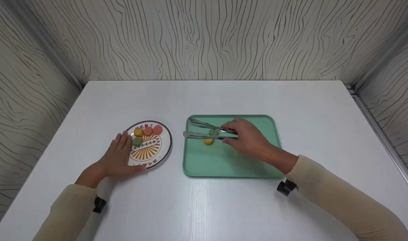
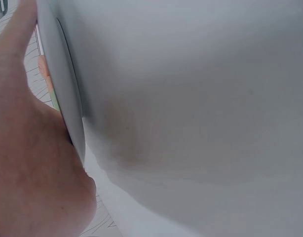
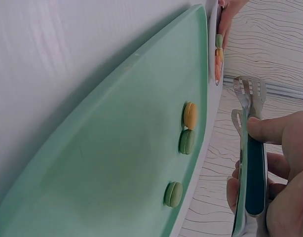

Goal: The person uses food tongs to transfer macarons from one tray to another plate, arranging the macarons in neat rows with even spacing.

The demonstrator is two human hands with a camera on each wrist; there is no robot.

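Observation:
My left hand [image 1: 118, 160] rests along the left side of a round patterned plate [image 1: 165, 144], fingers straight and thumb at the near rim. On the plate sit a yellow macaron [image 1: 138, 132], a green macaron [image 1: 137, 141] and two pinkish-orange macarons [image 1: 148, 131]. My right hand [image 1: 249, 137] grips metal tongs [image 1: 204, 135] with dark handle inlays, held over the green tray [image 1: 224, 164]. The tongs' arms are spread, with nothing between their tips. In the right wrist view a yellow macaron [image 3: 190, 116] and two green macarons [image 3: 187, 141] lie on the tray.
The plate stands left of the tray on a white table [image 1: 190, 207], with a gap between them. Wood-grain patterned panels [image 1: 204, 40] enclose the back and sides. The tray has a low raised rim.

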